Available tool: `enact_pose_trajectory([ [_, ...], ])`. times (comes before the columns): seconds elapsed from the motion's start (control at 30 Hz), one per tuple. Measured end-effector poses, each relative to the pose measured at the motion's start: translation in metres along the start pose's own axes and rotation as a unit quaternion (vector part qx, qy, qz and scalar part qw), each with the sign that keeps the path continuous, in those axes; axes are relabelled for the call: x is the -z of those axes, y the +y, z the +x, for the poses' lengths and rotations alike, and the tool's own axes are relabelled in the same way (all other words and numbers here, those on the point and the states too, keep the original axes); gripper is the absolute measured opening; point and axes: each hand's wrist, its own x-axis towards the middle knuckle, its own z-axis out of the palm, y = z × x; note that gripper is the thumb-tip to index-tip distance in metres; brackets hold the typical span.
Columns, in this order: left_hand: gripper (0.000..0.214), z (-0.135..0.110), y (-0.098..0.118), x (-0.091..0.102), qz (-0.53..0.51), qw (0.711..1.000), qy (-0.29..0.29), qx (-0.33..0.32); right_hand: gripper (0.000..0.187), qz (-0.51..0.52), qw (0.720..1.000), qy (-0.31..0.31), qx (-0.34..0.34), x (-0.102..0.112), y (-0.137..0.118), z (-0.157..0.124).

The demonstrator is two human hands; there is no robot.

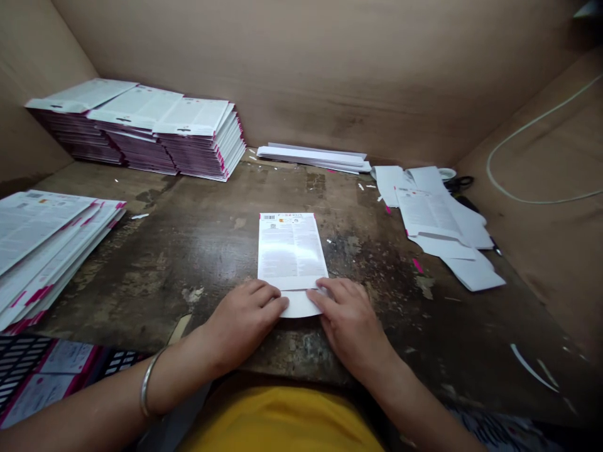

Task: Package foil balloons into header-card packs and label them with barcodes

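A flat printed carton (291, 251) lies on the worn brown table (198, 245), in the middle and near to the person. Its printed face is up and its long side runs from near to far. At its near end there is a white rounded flap (299, 306).

The left hand (245, 320) lies palm down at the near left corner of the carton, and its fingertips (277, 302) press on the flap. The right hand (351, 326) lies the same way at the near right corner, with its fingertips (316, 295) on the fold line. Both hands are flat with the fingers only a little bent. They press on the carton and do not close around it. The 2 hands are near each other but do not touch. A metal bangle (147, 383) is on the left wrist.

At the far left stand tall stacks of the same cartons (141, 125). A lower slanted stack (42, 245) is at the left edge. A thin pile of white strips (313, 156) lies at the far wall. At the right, loose white sheets (438, 220) overlap each other, with black scissors (456, 183) just behind them. A white cable (532, 157) runs on the cardboard wall at the right.
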Motion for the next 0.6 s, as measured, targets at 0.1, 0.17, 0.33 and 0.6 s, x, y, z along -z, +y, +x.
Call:
enact_pose_trajectory([
  [0.1,0.021,-0.001,0.003,0.002,0.022,1.0,0.002,-0.014,0.027,0.019,1.0,-0.008,-0.008,0.003,-0.009,-0.002],
  [0.17,0.022,0.0,0.004,0.004,0.025,1.0,0.0,-0.019,0.02,0.051,0.998,-0.01,-0.024,0.0,-0.014,-0.004],
  [0.33,0.018,0.006,0.013,-0.001,0.02,1.0,-0.015,0.002,0.022,0.081,0.994,-0.003,-0.072,-0.011,-0.018,-0.005],
  [0.6,0.023,0.018,0.014,-0.003,-0.043,0.985,-0.033,0.163,0.016,0.062,0.99,-0.061,-0.111,0.001,-0.002,0.016],
])
